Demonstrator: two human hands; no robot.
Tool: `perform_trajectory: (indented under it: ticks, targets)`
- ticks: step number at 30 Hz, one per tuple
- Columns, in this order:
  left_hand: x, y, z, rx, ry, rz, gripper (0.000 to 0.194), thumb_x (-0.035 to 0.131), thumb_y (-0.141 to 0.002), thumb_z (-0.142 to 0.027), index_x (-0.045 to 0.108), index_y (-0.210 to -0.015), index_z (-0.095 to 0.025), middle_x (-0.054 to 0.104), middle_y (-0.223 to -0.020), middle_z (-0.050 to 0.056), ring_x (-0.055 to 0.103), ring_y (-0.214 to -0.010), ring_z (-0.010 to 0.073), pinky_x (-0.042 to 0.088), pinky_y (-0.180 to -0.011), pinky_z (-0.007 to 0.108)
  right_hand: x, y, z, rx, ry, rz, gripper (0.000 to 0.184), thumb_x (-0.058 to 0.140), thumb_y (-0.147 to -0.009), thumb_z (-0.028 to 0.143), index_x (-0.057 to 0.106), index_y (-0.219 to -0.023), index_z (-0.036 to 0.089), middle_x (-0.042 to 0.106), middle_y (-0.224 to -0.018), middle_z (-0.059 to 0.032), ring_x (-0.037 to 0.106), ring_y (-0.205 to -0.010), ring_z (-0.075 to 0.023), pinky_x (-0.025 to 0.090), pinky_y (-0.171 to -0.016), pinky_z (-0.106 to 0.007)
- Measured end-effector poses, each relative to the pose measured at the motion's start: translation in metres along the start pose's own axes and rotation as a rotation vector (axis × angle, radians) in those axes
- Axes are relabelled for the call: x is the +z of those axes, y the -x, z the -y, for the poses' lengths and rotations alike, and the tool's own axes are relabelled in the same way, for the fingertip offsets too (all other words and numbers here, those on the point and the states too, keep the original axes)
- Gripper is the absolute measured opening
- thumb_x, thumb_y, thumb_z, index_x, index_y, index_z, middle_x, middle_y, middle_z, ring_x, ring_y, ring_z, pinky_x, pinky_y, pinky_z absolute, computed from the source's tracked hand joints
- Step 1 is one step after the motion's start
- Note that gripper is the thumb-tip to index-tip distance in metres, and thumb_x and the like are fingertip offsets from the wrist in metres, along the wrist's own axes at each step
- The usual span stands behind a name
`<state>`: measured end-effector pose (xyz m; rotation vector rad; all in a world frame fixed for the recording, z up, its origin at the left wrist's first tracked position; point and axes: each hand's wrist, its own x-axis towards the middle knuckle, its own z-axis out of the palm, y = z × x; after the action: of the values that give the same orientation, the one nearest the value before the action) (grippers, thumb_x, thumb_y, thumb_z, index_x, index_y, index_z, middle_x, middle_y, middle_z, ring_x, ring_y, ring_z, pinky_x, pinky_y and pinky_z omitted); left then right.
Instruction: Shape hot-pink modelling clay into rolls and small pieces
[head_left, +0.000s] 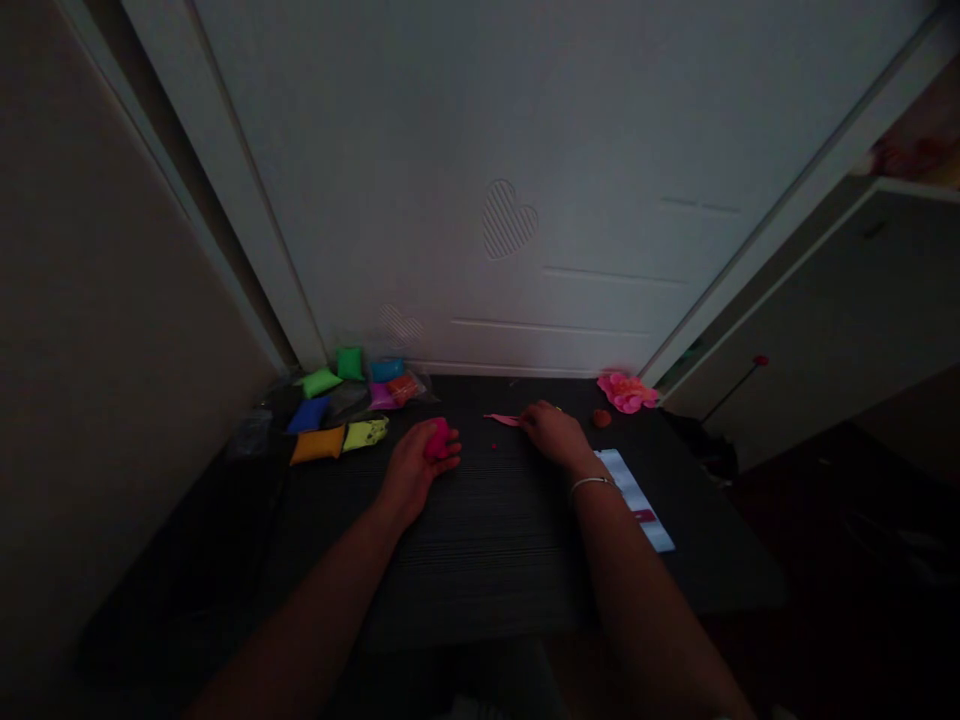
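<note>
My left hand is curled around a bright pink lump of modelling clay, holding it just above the dark table. To the right, my right hand rests low over the tabletop, fingers closed on one end of a slim pink pointed tool. The tool's narrow tip points left, toward the clay. Between the two hands lies a tiny red-pink bit, too small to make out. A bracelet circles my right wrist.
Several coloured clay packets, including an orange packet and a green packet, lie at the left back. Right of my right hand are a brownish ball, a pink flower-like piece and a white strip. A white panel stands behind the table.
</note>
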<state>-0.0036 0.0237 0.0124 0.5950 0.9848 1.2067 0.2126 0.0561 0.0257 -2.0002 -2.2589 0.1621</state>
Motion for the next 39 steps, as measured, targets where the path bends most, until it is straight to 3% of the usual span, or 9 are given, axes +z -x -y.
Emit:
perform_trajectory:
  ticks: [3, 6, 11, 17, 24, 32, 39]
  targets:
    - [0.001, 0.001, -0.001, -0.046, 0.049, 0.039, 0.027, 0.050, -0.075, -0.025, 0.054, -0.099, -0.014, 0.064, -0.090, 0.010, 0.063, -0.071, 0.0168, 0.051, -0.059, 0.028, -0.002, 0.004, 0.008, -0.034, -0.145, -0.103, 0.023, 0.043, -0.084, 0.030, 0.062, -0.091, 0.021, 0.058, -0.093, -0.0054, 0.056, -0.080, -0.0151, 0.039, -0.065, -0.025]
    - [0.002, 0.003, -0.001, -0.082, 0.073, 0.127, 0.028, 0.049, -0.075, -0.025, 0.054, -0.100, -0.013, 0.063, -0.095, 0.013, 0.062, -0.075, 0.0177, 0.051, -0.060, 0.028, -0.003, 0.010, 0.027, -0.201, -0.437, -0.170, 0.021, 0.047, -0.082, 0.028, 0.062, -0.094, 0.021, 0.059, -0.086, -0.0028, 0.056, -0.077, -0.0124, 0.040, -0.067, -0.023]
    - [0.000, 0.004, 0.004, -0.034, 0.032, 0.218, 0.022, 0.052, -0.074, -0.023, 0.057, -0.095, -0.015, 0.062, -0.090, 0.008, 0.061, -0.074, 0.0163, 0.051, -0.060, 0.028, 0.004, 0.017, 0.056, -0.427, -0.704, -0.169, 0.022, 0.053, -0.079, 0.029, 0.061, -0.099, 0.023, 0.058, -0.077, 0.0000, 0.054, -0.070, -0.0107, 0.041, -0.064, -0.023]
    - [0.001, 0.005, 0.009, 0.007, -0.088, 0.279, 0.023, 0.060, -0.070, -0.028, 0.059, -0.088, -0.014, 0.058, -0.076, 0.003, 0.053, -0.061, 0.0090, 0.050, -0.056, 0.024, 0.013, 0.023, 0.061, -0.496, -0.668, -0.178, 0.025, 0.055, -0.078, 0.026, 0.059, -0.102, 0.022, 0.058, -0.078, -0.0011, 0.054, -0.073, -0.0122, 0.041, -0.069, -0.025]
    - [0.002, 0.006, 0.007, -0.028, -0.144, 0.233, 0.022, 0.065, -0.065, -0.026, 0.058, -0.081, -0.013, 0.056, -0.067, 0.001, 0.050, -0.055, 0.0080, 0.047, -0.049, 0.021, 0.016, 0.028, 0.063, -0.521, -0.602, -0.234, 0.016, 0.053, -0.079, 0.024, 0.061, -0.092, 0.020, 0.057, -0.081, -0.0027, 0.054, -0.073, -0.0120, 0.042, -0.066, -0.024]
    - [0.003, 0.007, 0.007, -0.021, -0.037, 0.188, 0.020, 0.065, -0.061, -0.020, 0.055, -0.078, -0.015, 0.055, -0.066, -0.001, 0.051, -0.054, 0.0075, 0.047, -0.048, 0.020, 0.018, 0.030, 0.068, -0.507, -0.601, -0.265, 0.013, 0.050, -0.080, 0.024, 0.060, -0.088, 0.020, 0.057, -0.079, -0.0018, 0.054, -0.070, -0.0110, 0.042, -0.064, -0.023]
    - [0.004, 0.008, 0.005, 0.005, -0.052, 0.151, 0.020, 0.065, -0.060, -0.018, 0.051, -0.075, -0.017, 0.055, -0.067, -0.003, 0.052, -0.056, 0.0079, 0.047, -0.049, 0.021, 0.020, 0.030, 0.068, -0.484, -0.645, -0.263, 0.022, 0.052, -0.079, 0.029, 0.058, -0.099, 0.021, 0.059, -0.083, -0.0026, 0.055, -0.071, -0.0117, 0.044, -0.064, -0.023]
